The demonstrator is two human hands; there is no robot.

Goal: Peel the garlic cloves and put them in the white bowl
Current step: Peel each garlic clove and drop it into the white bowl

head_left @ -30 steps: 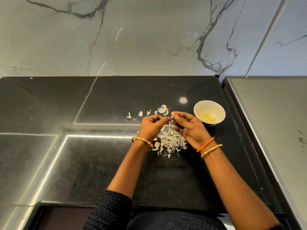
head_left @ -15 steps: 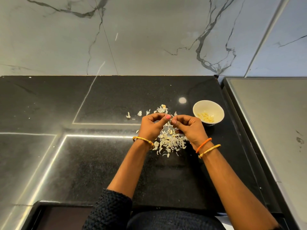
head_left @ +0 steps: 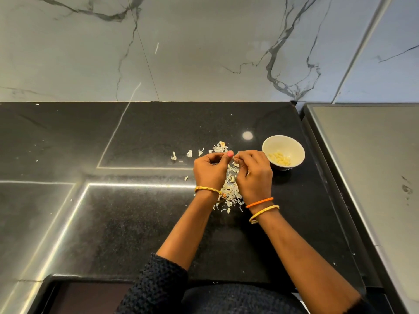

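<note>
Over the heap of papery skins [head_left: 230,193] on the black countertop [head_left: 136,223], I am watching both hands working fingertip to fingertip. My left hand [head_left: 209,169] is curling its fingers inward, the thumb with its pink nail pressing toward the right; my right hand [head_left: 254,173] is curling in the same way, thumb and forefinger pinching at the meeting point. Something small and pale is showing between the two thumbs, and I am reading it as a garlic clove [head_left: 235,157] (it is too tiny and too covered for me to say how much skin is on it). So I am judging that the peeling step is in hand, mid-clove, not the drop.

Just to the right of my right hand, the white bowl [head_left: 292,143] is sitting upright on the counter, with several peeled cloves [head_left: 280,158] lying in its bottom, so part of the job is done. A few loose flakes are lying apart to the left of the heap.

Next, I am expecting to need a clean pull of the skin away, letting it fall on the heap, then a short carry rightward over the rim and a release into the bowl.
</note>
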